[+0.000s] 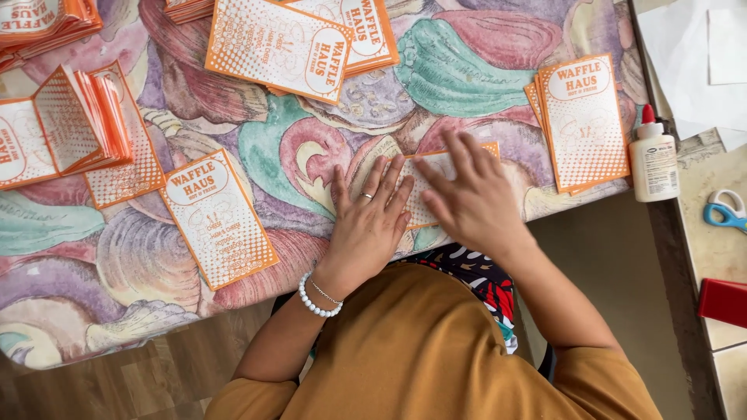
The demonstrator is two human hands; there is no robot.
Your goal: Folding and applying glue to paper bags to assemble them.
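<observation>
My left hand [371, 220] and my right hand [469, 198] lie flat, fingers spread, on one orange-and-white printed paper sheet [426, 180] at the near edge of the table. Both palms press down on it and cover most of it. The left wrist wears a pearl bracelet and one finger a ring. A single printed sheet [219, 219] lies to the left of my left hand. A small stack of the same sheets [585, 120] sits to the right of my right hand.
The table wears a swirled pastel cloth [311, 140]. More sheets [280, 43] lie at the back, folded ones [82, 120] stacked at the left. A white glue bottle with a red cap [654, 159], blue scissors [727, 211] and a red object [724, 301] sit at the right.
</observation>
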